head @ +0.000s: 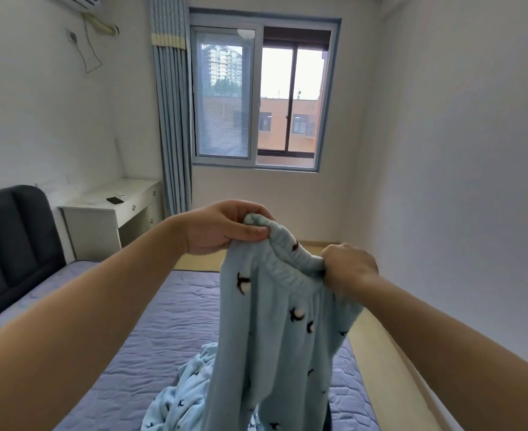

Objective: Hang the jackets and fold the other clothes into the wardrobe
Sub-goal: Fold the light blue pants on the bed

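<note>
Folding step: your left grip point(222, 228) and right grip point(349, 265) each clamp the waistband point(287, 264) of the trousers point(275, 331) above the bed point(169, 321) — next, lay them flat, legs aligned.

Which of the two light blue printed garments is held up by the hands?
The trousers with the elastic waistband: the left hand and right hand grip them there. The other garment lies crumpled on the bed.

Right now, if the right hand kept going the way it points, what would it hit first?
Probably the left hand: the right hand points up-left along the trousers' waistband, which both grip. Depth is unclear; it might pass beside it.
</note>
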The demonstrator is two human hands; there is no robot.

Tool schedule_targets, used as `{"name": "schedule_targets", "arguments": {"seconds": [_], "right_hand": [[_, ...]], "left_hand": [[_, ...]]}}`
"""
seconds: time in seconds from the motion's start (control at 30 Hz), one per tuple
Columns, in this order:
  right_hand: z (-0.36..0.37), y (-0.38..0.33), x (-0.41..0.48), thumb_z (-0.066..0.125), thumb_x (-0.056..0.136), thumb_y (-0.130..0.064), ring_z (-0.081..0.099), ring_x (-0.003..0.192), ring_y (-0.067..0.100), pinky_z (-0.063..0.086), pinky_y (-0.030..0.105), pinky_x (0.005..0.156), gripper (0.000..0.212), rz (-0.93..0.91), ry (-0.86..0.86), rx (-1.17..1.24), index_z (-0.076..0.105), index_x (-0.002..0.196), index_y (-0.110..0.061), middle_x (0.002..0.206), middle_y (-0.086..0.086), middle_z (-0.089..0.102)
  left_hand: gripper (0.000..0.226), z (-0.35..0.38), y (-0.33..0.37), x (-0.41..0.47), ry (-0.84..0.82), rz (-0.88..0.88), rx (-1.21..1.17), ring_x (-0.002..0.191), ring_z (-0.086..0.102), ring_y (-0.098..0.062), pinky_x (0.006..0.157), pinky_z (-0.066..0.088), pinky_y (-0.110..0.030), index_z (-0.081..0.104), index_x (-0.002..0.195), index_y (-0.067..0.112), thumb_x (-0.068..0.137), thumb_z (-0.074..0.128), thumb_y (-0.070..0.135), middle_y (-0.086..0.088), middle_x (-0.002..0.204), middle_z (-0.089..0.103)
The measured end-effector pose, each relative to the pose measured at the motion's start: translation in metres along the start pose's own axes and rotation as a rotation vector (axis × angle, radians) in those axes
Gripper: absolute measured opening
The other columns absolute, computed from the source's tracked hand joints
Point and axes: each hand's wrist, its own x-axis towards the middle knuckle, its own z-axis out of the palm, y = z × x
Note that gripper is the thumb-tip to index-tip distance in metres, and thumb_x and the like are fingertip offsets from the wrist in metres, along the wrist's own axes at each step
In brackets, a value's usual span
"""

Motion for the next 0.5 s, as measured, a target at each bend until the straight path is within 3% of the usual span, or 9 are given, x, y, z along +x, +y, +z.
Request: {"name": "schedule_targets", "arguments": {"seconds": [0.1,0.2,0.27,0.37,0.43,0.5], "right_hand": [[0.010,-0.002,0.000,0.058,0.082,-0.013,0.065,0.087,0.028,0.053,0.036,0.068,0.009,-0.032,-0.073,0.126,0.057,0.079,-0.022,0.092,0.002,0.066],[0.018,0.001,-0.004,0.050,0.080,0.005,0.058,0.072,0.015,0.052,0.031,0.065,0.028,-0.100,-0.158,0.494,0.060,0.069,-0.019,0.076,-0.003,0.062],[0.019,0.006,-0.009,0.051,0.078,0.010,0.051,0.067,0.014,0.046,0.030,0.064,0.039,-0.233,-0.097,0.584,0.058,0.060,-0.024,0.070,-0.005,0.058],[0.015,0.004,-0.019,0.064,0.073,0.011,0.059,0.077,0.025,0.051,0.035,0.070,0.021,-0.485,0.087,0.541,0.069,0.069,-0.009,0.081,0.004,0.065],[0.006,-0.003,-0.027,0.068,0.068,0.012,0.055,0.076,0.010,0.045,0.021,0.069,0.021,-0.645,0.230,0.558,0.068,0.067,-0.008,0.077,-0.006,0.062],[-0.009,-0.012,-0.036,0.069,0.063,0.012,0.045,0.070,-0.002,0.036,0.008,0.069,0.022,-0.769,0.292,0.562,0.067,0.065,-0.010,0.076,-0.014,0.055]], "left_hand": [[0.018,0.002,-0.004,0.001,-0.013,-0.011,-0.040,0.100,0.061,-0.025,0.087,0.057,-0.035,0.069,0.105,0.008,0.088,0.064,0.010,-0.012,0.105,0.065],[0.022,-0.004,-0.014,-0.002,-0.033,-0.055,-0.022,0.103,0.062,-0.026,0.088,0.057,-0.036,0.070,0.107,0.009,0.085,0.070,0.014,-0.013,0.107,0.065],[0.025,-0.008,-0.023,-0.004,-0.019,-0.089,0.010,0.104,0.063,-0.027,0.090,0.056,-0.036,0.069,0.109,0.006,0.085,0.072,0.012,-0.013,0.109,0.066],[0.027,-0.007,-0.035,-0.004,0.029,-0.125,0.068,0.101,0.066,-0.025,0.090,0.056,-0.034,0.071,0.105,0.005,0.078,0.073,0.005,-0.011,0.105,0.071],[0.026,-0.006,-0.040,-0.004,0.069,-0.148,0.147,0.104,0.067,-0.024,0.090,0.057,-0.034,0.074,0.100,0.006,0.074,0.077,0.004,-0.008,0.112,0.071],[0.025,-0.005,-0.043,-0.002,0.136,-0.147,0.172,0.117,0.063,-0.021,0.091,0.056,-0.032,0.074,0.096,0.003,0.071,0.078,0.000,-0.005,0.135,0.062]]}}
